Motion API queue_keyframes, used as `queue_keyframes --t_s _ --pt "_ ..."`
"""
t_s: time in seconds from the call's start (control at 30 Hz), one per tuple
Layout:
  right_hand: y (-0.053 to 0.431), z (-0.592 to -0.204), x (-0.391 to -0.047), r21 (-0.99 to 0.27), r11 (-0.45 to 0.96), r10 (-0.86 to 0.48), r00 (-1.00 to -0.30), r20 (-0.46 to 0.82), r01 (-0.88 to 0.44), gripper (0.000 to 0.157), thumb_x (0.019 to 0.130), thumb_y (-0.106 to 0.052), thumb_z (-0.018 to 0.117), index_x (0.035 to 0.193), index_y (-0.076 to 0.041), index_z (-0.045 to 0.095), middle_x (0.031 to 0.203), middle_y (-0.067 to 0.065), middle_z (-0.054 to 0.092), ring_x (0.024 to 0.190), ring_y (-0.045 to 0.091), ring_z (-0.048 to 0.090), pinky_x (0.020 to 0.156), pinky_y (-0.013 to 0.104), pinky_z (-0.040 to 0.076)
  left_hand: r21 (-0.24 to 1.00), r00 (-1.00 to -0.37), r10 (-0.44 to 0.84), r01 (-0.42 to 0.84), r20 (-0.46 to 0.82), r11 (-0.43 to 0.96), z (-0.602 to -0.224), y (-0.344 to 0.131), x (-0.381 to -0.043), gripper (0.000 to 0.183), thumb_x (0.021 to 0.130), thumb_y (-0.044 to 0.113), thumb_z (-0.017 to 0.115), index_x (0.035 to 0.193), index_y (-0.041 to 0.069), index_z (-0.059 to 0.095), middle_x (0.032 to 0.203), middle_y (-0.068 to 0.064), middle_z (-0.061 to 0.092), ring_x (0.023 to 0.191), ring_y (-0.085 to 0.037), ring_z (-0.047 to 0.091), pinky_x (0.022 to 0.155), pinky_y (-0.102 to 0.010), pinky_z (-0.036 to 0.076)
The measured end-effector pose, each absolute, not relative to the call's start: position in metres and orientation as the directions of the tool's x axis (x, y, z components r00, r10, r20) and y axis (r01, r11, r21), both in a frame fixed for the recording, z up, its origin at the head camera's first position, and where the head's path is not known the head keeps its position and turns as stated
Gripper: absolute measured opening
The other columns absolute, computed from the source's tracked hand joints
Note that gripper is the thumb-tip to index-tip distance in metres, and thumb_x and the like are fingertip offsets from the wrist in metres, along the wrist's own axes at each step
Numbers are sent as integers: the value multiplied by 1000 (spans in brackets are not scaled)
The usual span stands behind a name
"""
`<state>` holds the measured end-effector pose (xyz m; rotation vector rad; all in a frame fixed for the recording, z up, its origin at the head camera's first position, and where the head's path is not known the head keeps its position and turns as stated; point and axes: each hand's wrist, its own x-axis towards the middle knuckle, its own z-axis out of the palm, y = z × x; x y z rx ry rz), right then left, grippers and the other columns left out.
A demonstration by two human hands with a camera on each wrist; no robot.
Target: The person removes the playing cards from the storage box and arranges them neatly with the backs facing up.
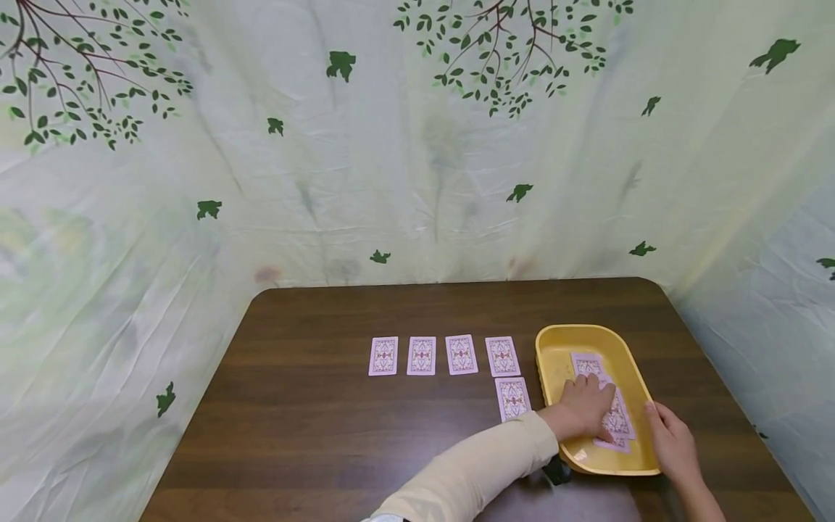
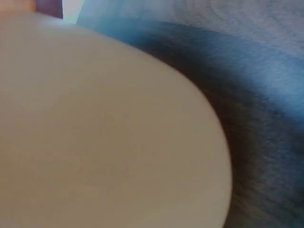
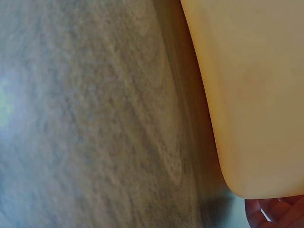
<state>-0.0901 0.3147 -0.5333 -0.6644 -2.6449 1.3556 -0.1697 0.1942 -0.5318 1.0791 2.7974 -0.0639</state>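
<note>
On the right of the table stands a yellow plastic tray (image 1: 546, 355) with several patterned-back playing cards (image 1: 618, 417) overlapping inside. My left hand (image 1: 583, 407) reaches over the tray's near left rim and rests on these cards, fingers and thumb spread apart. Its palm side is hidden, as is part of the cards. With my right hand (image 1: 675, 442) I grip the tray's right rim near the front corner, thumb on top. Some of its fingers (image 3: 273, 211) show by the tray's corner (image 3: 256, 142) in the right wrist view. A rounded tan surface (image 2: 109, 128) fills most of the left wrist view.
Left of the tray, a row of several face-down cards (image 1: 422, 356) lies on the dark wooden table (image 1: 293, 420). One more card (image 1: 512, 397) sits just below the row's right end, partly behind my left sleeve (image 1: 476, 464). A leaf-printed cloth (image 1: 391, 159) hangs behind.
</note>
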Motion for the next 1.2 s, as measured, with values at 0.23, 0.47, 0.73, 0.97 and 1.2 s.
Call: queue_keyframes --t_s 0.23,0.47,0.73,0.97,1.2 --pt "315 -533 -91 -798 500 420 -900 -118 337 55 100 -30 27 127 16 37 123 38 39 105 45 42 84 52 33 50 -749 648 648 -142 760 -530 197 -176 81 50 59 80 118 33 46 102 5 41 92 -11 38 71 -27 31" --pt "316 -533 -91 -797 499 411 -903 -127 340 55 100 -31 26 129 15 36 124 38 39 104 44 43 84 52 33 73 -739 657 655 -147 752 -531 198 -180 83 48 58 81 120 34 47 102 5 41 91 -11 37 70 -26 30" --pt "316 -534 -91 -792 502 410 -902 -136 348 55 100 -31 26 129 15 36 124 38 40 103 43 44 82 49 35 50 -729 666 668 -156 743 -530 198 -181 84 48 60 80 122 36 47 103 5 42 92 -11 37 70 -27 30" --pt "316 -535 -91 -783 521 409 -905 -121 340 55 100 -31 26 128 15 37 123 37 41 102 42 45 80 47 36 42 -730 666 669 -152 742 -527 196 -181 84 48 60 80 121 35 47 102 5 41 91 -11 37 70 -26 30" --pt "317 -535 -90 -779 533 398 -910 -111 329 54 100 -31 27 128 14 38 123 36 42 102 40 45 78 43 36 43 -724 679 680 -123 732 -528 197 -181 77 45 58 82 109 29 50 99 3 35 89 -11 33 67 -22 28"
